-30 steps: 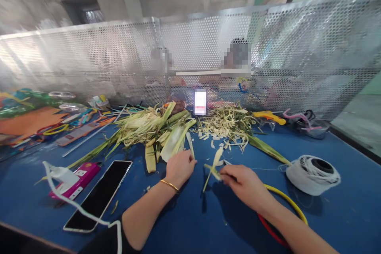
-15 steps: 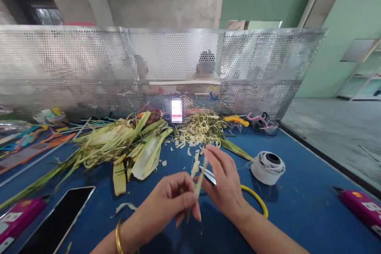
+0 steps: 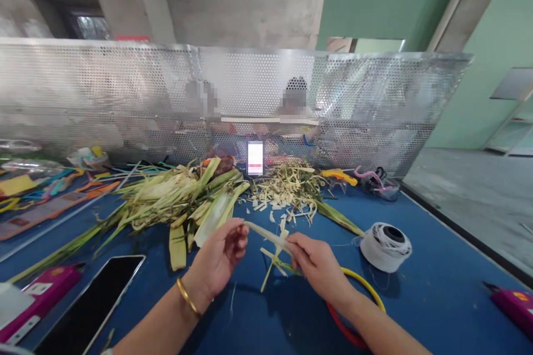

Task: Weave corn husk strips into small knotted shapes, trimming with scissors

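Stretching between two bare hands, a thin pale strip [image 3: 266, 234] of husk-like leaf runs in the air over a blue table [image 3: 237, 327]. The left hand [image 3: 222, 255], a gold bangle [image 3: 188, 298] at its wrist, pinches the strip's far end at the fingertips, its other fingers loosely curled. The right hand [image 3: 318, 263] grips the near end between thumb and bent forefinger. Just left of the right hand's fingers and below the strip is a small crossed piece [image 3: 273, 259] of greenish strips; whether that hand holds it too, I cannot tell. Beyond the left hand and to its left spreads a heap of green and straw-coloured husks [image 3: 166, 199]; straight ahead of both hands lies a pile of narrow shreds [image 3: 287, 186]. Right of the right hand sits a spool of white thread [image 3: 386, 247], and a yellow and red loop [image 3: 370, 284] shows partly hidden under the right forearm. Left of the left forearm lies a dark-screened phone [image 3: 89, 305], with a magenta case [image 3: 52, 291] farther left.
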`<state>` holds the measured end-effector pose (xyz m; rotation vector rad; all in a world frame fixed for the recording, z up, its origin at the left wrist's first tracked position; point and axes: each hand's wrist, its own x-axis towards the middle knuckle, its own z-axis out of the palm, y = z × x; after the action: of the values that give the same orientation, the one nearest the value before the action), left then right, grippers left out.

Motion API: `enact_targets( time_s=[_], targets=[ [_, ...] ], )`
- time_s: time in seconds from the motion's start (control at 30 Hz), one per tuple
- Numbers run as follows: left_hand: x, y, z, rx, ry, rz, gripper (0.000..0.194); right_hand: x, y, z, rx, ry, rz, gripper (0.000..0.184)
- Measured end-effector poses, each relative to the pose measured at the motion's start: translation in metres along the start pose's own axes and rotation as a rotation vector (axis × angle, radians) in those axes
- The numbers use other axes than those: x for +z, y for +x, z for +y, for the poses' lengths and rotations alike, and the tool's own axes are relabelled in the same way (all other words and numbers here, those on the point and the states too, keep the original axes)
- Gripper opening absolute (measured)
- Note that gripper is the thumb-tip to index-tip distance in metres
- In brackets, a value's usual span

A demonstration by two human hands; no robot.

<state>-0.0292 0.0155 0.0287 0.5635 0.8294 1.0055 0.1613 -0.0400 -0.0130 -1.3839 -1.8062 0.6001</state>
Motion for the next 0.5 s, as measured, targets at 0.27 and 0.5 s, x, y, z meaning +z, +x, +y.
enact_targets(
  time_s=[0.27, 0.5],
  targets=[
    [-0.004, 0.005, -0.003, 0.053, 0.042, 0.138, 0.023, -0.015, 0.067, 0.005, 0.147, -0.130, 0.126, 0.036],
    [-0.005, 0.000, -0.008, 0.001, 0.136, 0.123, 0.028, -0.074, 0.167, 0.042, 0.181, -0.421, 0.383, 0.023]
  ],
)
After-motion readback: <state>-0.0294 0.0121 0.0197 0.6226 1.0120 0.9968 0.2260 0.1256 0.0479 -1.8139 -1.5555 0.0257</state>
